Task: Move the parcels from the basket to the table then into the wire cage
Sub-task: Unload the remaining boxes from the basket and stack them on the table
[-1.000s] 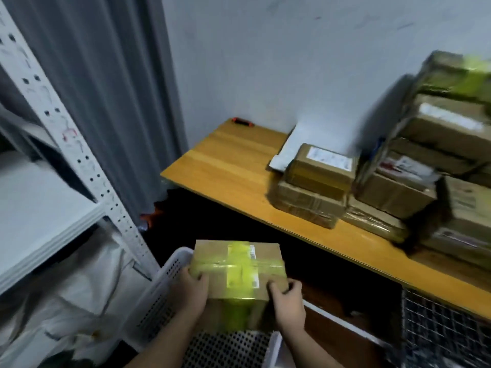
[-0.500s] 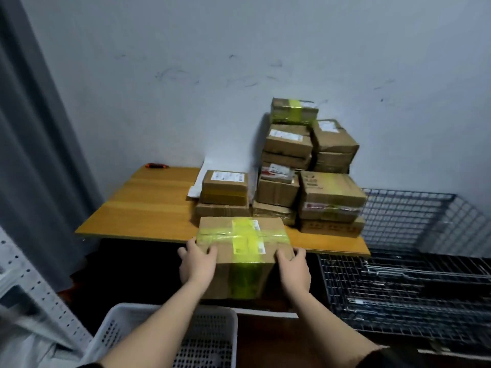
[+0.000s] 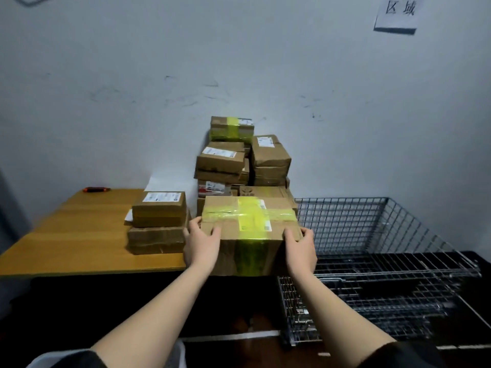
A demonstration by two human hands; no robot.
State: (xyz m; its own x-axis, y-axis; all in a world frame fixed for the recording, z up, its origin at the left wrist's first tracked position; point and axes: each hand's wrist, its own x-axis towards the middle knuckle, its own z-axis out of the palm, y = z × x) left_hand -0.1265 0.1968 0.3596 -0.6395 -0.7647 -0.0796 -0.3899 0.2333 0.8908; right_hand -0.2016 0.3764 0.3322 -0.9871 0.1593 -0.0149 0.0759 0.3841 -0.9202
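Brown cardboard parcel [image 3: 247,229] crossed with yellow tape, upright, at wooden table's [image 3: 79,235] right front edge

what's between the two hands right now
In the head view, a cardboard parcel crossed with yellow tape sits between them: the left hand grips its left side, the right hand its right, at the table edge.

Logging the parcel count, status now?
Both hands, left and right, grip the yellow-taped parcel. Parcel at table front edge, ahead of the parcel stack. Wire cage open alongside.
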